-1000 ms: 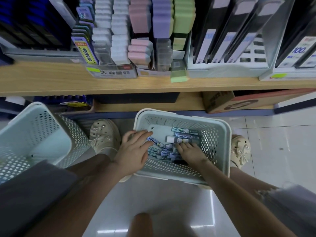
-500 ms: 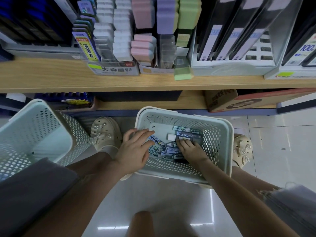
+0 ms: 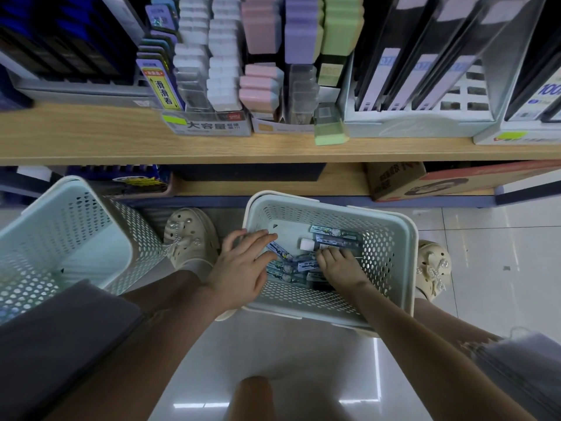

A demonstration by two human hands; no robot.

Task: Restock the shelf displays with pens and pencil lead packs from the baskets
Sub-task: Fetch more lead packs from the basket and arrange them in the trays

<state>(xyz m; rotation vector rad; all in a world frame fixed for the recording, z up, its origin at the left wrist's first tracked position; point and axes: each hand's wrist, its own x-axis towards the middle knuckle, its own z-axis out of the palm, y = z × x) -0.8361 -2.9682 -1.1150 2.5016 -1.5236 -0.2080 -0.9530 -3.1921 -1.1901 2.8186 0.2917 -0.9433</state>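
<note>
Both hands are down in the basket (image 3: 394,238) that stands on the floor (image 3: 485,268) under the shelf (image 3: 273,150); the pencil lead packs (image 3: 299,265) lie as a loose heap on its bottom, in the middle and toward the near wall, exactly between the two hands.

The left hand (image 3: 243,268) comes in over the left wall of the basket; its fingers (image 3: 261,238) are straight and a little spread, lying flat on the left end of the heap, and they hold nothing. The right hand (image 3: 343,268) is on the right side of the heap; its fingers (image 3: 326,256) are curled downward onto the packs, but I cannot tell whether they already pinch one or only touch.

The packs in the heap are crossed, most with the long axis slanted from the far left to the near right; two further packs (image 3: 334,233) lie apart from the heap near the far wall, their long axis parallel to that wall, just beyond the right fingertips.

In my judgement the right hand is the nearer one for these two, since it needs only to reach a little forward, away from the body; the left hand seems better placed to push the heap together toward the right one. The display box (image 3: 212,126) on the shelf is well above and to the left, so any pack must be lifted up and over the far wall.
</note>
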